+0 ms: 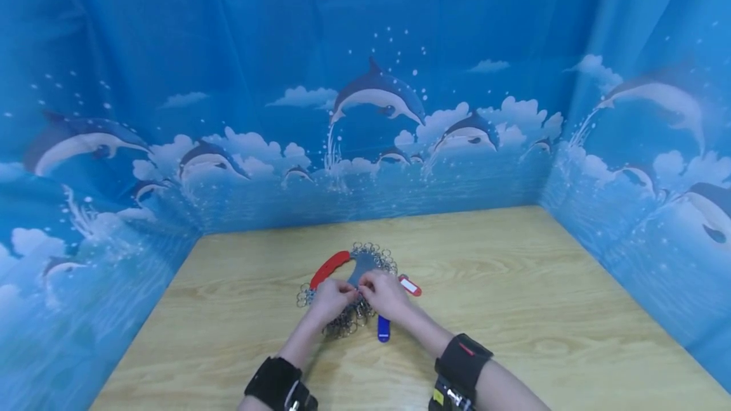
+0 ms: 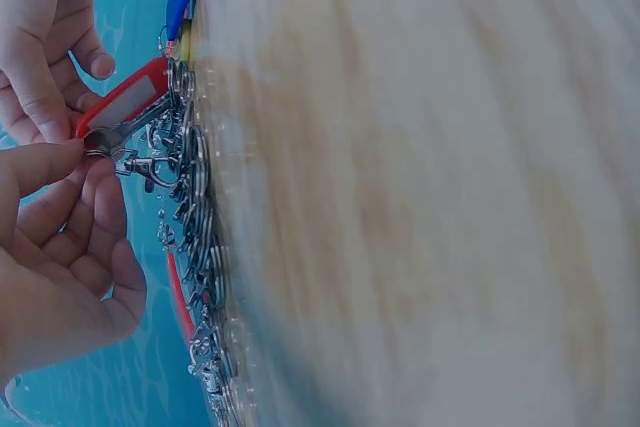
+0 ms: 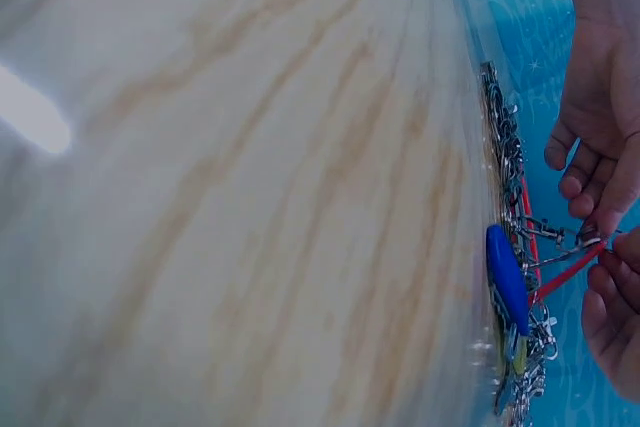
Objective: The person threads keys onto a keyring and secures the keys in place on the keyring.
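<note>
Both hands meet over a grey round plate (image 1: 363,264), whose edge is crowded with silver rings and clips. With thumb and fingertips, my left hand (image 2: 70,257) pinches a small silver ring at the end of a red key tag (image 2: 127,99) with a white label. My right hand (image 2: 45,47) has its fingertips on the same end of that tag. Seen from the right wrist, the tag stands edge-on, slanting up from the rings, with the left hand (image 3: 595,97) above and the right hand (image 3: 615,317) below. Fingers partly hide the pinched ring.
A curved red handle (image 1: 330,269) forms the plate's left side. On the wooden table (image 1: 514,309), a blue key tag (image 1: 383,328) lies by the right hand and another red key tag (image 1: 410,285) lies right of the plate. Blue dolphin-print curtains (image 1: 285,30) surround the table.
</note>
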Demonstrator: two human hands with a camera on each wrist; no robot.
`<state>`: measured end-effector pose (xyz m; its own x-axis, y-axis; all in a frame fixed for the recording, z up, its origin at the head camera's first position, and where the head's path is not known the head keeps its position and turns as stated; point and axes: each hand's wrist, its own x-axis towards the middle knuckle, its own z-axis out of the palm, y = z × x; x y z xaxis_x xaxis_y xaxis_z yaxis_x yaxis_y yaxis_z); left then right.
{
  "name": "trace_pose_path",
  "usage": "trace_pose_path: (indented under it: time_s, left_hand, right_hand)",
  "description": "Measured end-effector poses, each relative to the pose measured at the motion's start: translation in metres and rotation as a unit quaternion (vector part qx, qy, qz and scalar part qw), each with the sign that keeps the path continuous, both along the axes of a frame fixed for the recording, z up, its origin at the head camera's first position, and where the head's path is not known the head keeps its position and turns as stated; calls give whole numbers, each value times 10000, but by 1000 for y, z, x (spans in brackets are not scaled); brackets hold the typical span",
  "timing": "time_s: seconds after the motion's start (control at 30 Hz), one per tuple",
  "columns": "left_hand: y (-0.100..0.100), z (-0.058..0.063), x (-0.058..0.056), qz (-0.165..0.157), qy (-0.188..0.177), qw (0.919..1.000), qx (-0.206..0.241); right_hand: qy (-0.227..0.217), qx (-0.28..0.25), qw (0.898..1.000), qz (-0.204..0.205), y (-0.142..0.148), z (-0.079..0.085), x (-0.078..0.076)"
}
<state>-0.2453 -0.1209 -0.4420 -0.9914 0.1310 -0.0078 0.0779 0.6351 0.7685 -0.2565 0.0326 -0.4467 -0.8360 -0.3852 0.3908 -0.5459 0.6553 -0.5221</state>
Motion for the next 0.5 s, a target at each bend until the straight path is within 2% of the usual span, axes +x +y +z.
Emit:
trace_pose_path:
  time_s: [0.2, 0.37, 0.5]
  left_hand:
    - [-2, 4, 0, -4, -129, 9999, 66]
    - [-1, 6, 2, 12, -49, 10000, 31]
    - [0, 8, 1, 125, -225, 9996, 112]
  right_hand:
    - [-17, -17, 10000, -28, 0, 0, -2]
    - [231, 98, 9995, 169, 2, -3, -3]
    - [363, 118, 9987, 341, 4, -4, -2]
